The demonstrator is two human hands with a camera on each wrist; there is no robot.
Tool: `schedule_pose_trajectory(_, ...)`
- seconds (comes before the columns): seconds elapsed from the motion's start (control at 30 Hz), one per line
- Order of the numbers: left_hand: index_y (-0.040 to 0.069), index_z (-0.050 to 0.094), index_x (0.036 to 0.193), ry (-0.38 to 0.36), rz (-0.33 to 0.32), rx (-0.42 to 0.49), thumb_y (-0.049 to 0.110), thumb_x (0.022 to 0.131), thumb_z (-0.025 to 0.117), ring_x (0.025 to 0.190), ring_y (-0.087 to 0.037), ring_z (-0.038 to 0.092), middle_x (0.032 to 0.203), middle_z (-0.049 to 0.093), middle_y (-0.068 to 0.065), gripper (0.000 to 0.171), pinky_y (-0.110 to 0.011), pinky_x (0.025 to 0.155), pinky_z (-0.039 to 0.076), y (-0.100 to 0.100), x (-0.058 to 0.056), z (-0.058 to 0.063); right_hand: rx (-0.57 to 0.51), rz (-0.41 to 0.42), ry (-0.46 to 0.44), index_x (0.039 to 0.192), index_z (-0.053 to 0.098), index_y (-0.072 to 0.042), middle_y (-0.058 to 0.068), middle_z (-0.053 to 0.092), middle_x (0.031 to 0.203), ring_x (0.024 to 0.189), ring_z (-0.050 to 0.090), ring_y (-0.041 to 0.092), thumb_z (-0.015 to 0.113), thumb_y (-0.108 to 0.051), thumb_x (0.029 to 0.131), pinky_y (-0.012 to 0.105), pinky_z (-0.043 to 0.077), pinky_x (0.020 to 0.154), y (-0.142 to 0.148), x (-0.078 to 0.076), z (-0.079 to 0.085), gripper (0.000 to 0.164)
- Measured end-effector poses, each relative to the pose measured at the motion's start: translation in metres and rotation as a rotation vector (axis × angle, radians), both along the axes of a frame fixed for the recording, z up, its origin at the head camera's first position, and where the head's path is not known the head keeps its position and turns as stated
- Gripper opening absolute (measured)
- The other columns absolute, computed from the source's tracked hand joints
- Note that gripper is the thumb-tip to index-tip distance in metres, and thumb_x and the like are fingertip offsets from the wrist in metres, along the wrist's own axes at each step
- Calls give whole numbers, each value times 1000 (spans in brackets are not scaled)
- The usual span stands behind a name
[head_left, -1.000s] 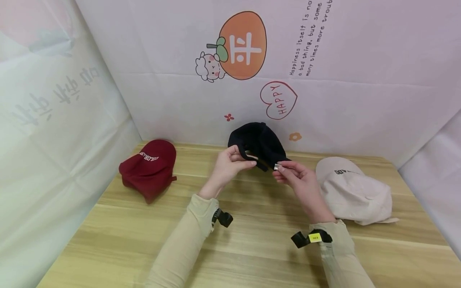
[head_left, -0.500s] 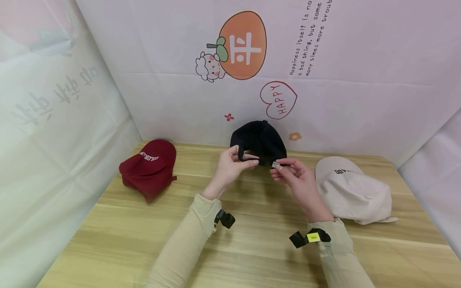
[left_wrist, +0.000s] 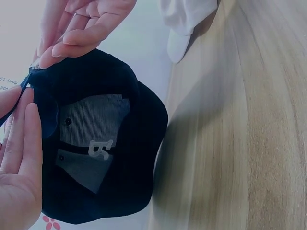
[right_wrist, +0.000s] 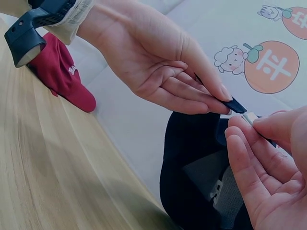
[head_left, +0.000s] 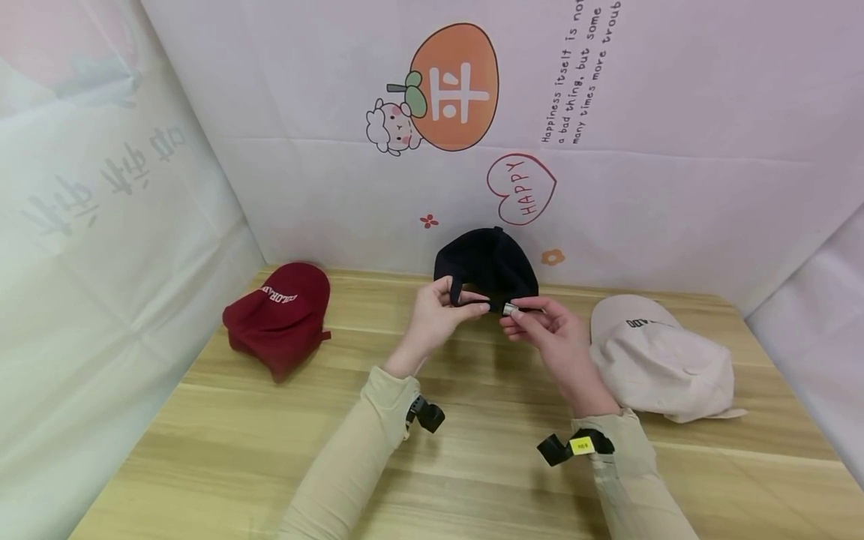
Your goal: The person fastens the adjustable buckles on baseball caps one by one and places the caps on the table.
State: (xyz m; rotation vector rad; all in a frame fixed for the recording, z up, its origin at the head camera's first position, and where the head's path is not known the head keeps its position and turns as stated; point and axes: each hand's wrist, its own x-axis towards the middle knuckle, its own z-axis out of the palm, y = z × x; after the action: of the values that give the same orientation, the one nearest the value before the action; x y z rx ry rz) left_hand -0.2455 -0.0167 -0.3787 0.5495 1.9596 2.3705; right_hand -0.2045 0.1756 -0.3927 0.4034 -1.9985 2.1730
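A dark navy baseball cap [head_left: 487,259] is held up near the back wall, its strap side toward me. My left hand [head_left: 435,311] pinches the loose strap [right_wrist: 235,105] between thumb and fingers, with the end sticking out past the thumb. Between my right thumb and fingers is the silver metal buckle [head_left: 510,308] on the other side of the opening; this right hand [head_left: 550,326] has its remaining fingers loosely bent. The strap end meets the buckle in the right wrist view. Inside the cap, the left wrist view shows a striped lining [left_wrist: 91,120].
A dark red cap [head_left: 280,315] lies on the wooden table [head_left: 270,457] at the left. At the right, a beige cap [head_left: 661,360] lies close to my right forearm. A white printed cloth wall [head_left: 324,195] stands behind the table.
The strap end and the buckle have come together as my right hand moved slightly left and my left hand slightly right. The red and beige caps have stayed put.
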Motion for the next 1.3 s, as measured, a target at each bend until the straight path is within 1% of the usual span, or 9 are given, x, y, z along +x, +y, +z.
schedule_pose_trajectory(0.1,-3,39,74,-15,-11,8,-1,77,75,83,-23,67,92,68,-19,37,-37,75,54,1,0,0,-2,3,6,112,56,6,24,66,93,81,65,34,63,-10,91,36,54,73,-1,0,-1,28)
schedule_pose_trajectory(0.23,-5,38,74,-22,-27,-19,-2,77,75,83,-22,67,93,68,-19,37,-35,75,54,0,0,1,11,3,9,113,57,6,24,66,93,84,64,39,62,-10,91,36,54,73,-2,-1,-2,28)
schedule_pose_trajectory(0.33,-7,36,74,-3,-31,-53,-3,78,73,82,-22,67,93,68,-20,38,-34,75,54,-1,7,10,22,-6,3,113,57,5,24,66,93,84,65,36,62,-11,91,36,55,72,-3,-2,-2,28)
schedule_pose_trajectory(0.47,-8,36,74,21,-31,-64,-5,79,72,82,-23,67,92,68,-21,37,-33,75,54,-2,16,20,20,-13,2,113,57,5,25,66,93,82,66,32,62,-11,91,35,55,72,-3,-2,-2,28)
schedule_pose_trajectory(0.5,-8,36,74,24,-31,-65,-5,79,72,82,-23,67,92,68,-21,37,-33,75,54,-2,16,20,20,-13,4,113,57,6,25,66,93,82,65,33,62,-11,91,35,55,72,-3,-2,-2,28)
schedule_pose_trajectory(0.6,-9,36,74,25,-29,-71,-4,79,72,82,-23,67,92,68,-21,37,-33,74,54,-2,17,21,17,-7,9,114,56,6,25,66,93,83,65,36,62,-11,91,35,55,72,-3,-3,-3,29)
schedule_pose_trajectory(0.8,-8,35,74,16,-36,-65,-5,79,72,81,-22,67,93,67,-23,37,-34,75,54,-1,16,21,20,-8,16,114,57,7,26,65,93,82,66,31,62,-8,91,35,55,72,-4,-2,-2,28)
schedule_pose_trajectory(1.03,-7,36,73,34,-31,-79,-4,79,72,79,-22,67,92,68,-21,36,-34,74,54,-1,16,21,5,-29,9,112,58,7,26,65,92,84,63,40,62,-7,90,36,55,70,-6,-1,0,26)
schedule_pose_trajectory(1.3,-8,36,74,36,-33,-75,-5,78,72,79,-24,68,91,67,-22,37,-34,73,54,0,16,20,25,-17,24,113,59,6,25,66,93,85,63,41,61,-8,91,36,55,71,-7,-1,0,26)
